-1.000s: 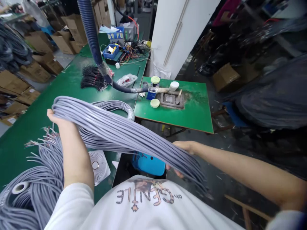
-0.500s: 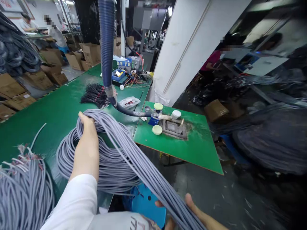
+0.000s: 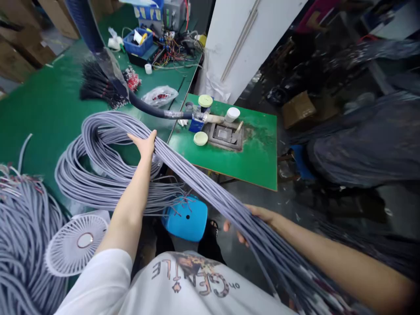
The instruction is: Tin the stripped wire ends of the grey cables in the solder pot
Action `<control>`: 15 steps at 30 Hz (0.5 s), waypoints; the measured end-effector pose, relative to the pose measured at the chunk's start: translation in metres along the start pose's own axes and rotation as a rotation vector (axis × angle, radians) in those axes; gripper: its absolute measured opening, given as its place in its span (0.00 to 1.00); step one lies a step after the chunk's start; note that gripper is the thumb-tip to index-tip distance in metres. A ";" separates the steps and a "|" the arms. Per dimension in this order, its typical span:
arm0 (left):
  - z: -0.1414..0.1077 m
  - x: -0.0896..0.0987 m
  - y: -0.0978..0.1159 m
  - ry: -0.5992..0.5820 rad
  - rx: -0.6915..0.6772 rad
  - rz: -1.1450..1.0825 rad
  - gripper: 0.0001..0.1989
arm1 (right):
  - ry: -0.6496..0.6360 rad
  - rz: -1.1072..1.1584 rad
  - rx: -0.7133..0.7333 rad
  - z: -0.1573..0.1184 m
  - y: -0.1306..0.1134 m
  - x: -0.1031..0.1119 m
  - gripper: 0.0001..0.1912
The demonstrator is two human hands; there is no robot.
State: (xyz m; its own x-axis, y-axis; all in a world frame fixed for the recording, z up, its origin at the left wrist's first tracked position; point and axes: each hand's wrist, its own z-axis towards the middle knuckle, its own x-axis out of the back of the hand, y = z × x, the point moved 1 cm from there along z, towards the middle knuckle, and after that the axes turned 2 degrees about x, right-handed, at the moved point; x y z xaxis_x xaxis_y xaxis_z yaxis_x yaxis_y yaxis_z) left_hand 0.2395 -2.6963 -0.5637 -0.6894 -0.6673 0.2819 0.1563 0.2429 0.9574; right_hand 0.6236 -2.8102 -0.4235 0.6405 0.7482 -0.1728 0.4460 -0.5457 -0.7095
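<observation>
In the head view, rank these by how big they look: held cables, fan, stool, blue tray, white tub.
Largest to smallest:
1. Held cables
2. Fan, though it seems nearer the camera than the stool, so their real order is unsure
3. Stool
4. Blue tray
5. White tub

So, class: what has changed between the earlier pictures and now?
The looped end of the cable bundle has come down onto the coil. The left hand has shifted from that end along the bundle toward the right hand, which still supports it. The blue stool stayed put.
</observation>
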 end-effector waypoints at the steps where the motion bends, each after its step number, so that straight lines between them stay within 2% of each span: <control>1: 0.000 -0.012 -0.001 0.019 0.024 0.036 0.46 | 0.014 0.028 -0.008 -0.003 -0.001 0.017 0.43; 3: 0.000 -0.036 -0.003 0.090 0.076 0.072 0.44 | 0.028 0.021 -0.027 -0.005 -0.006 0.064 0.35; 6: -0.008 -0.068 -0.004 0.186 0.087 0.074 0.43 | -0.060 -0.127 -0.063 0.009 -0.022 0.156 0.26; 8: -0.016 -0.087 -0.006 0.271 0.081 0.080 0.44 | -0.204 -0.286 -0.106 0.034 -0.034 0.219 0.27; 10: -0.020 -0.101 -0.006 0.341 0.083 0.115 0.43 | -0.293 -0.498 -0.085 0.067 -0.041 0.270 0.30; 12: -0.020 -0.110 -0.005 0.416 0.089 0.203 0.44 | -0.284 -0.753 0.073 0.102 -0.040 0.303 0.35; 15: -0.029 -0.114 -0.001 0.487 0.079 0.350 0.49 | -0.228 -1.097 0.227 0.135 -0.026 0.321 0.46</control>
State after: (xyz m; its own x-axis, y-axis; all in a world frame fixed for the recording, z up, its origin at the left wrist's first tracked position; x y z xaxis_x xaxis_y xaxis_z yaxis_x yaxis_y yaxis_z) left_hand 0.3389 -2.6410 -0.5953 -0.2002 -0.7793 0.5938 0.2492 0.5456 0.8001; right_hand 0.7335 -2.5049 -0.5533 -0.1626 0.8432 0.5124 0.5571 0.5071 -0.6576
